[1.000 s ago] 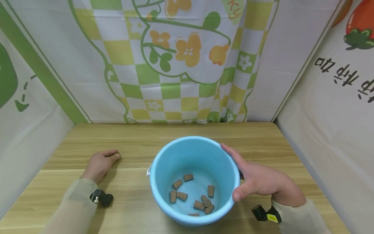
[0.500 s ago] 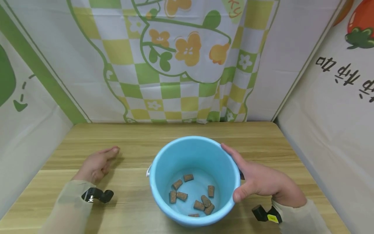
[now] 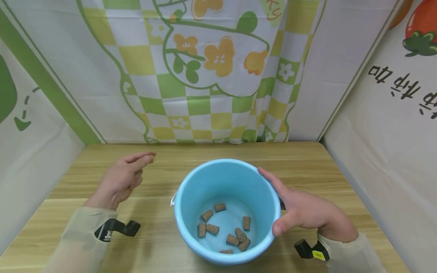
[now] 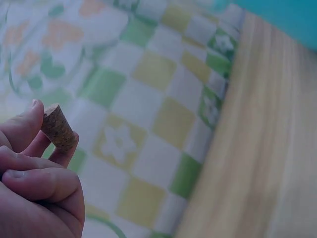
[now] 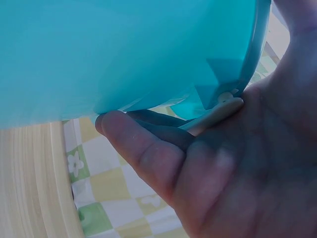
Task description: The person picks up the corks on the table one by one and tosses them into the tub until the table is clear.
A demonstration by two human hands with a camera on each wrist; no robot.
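My left hand point(image 3: 120, 179) is raised over the left side of the table. Between its thumb and fingers it pinches a cork point(image 4: 58, 126), tapered and brown, plain in the left wrist view. A light blue bucket point(image 3: 227, 175) stands upright in the middle; several corks point(image 3: 246, 223) lie scattered on its bottom. On the bucket's right side my right hand point(image 3: 308, 210) grips the rim, thumb near the front and index finger farther back. Beneath the rim, the right wrist view shows its other fingers curled by the white handle point(image 5: 215, 116), against the outer wall.
The wooden table point(image 3: 112, 155) ends at a checked cloth point(image 3: 211, 110) hung behind it. Printed white sheets point(image 3: 392, 151) close in both sides. The bucket's handle end point(image 3: 172, 200) sticks out on its left.
Off the tabletop, my left hand has risen and moved forward, with the cork pinched in its fingers. The right hand and the bucket have stayed in place.
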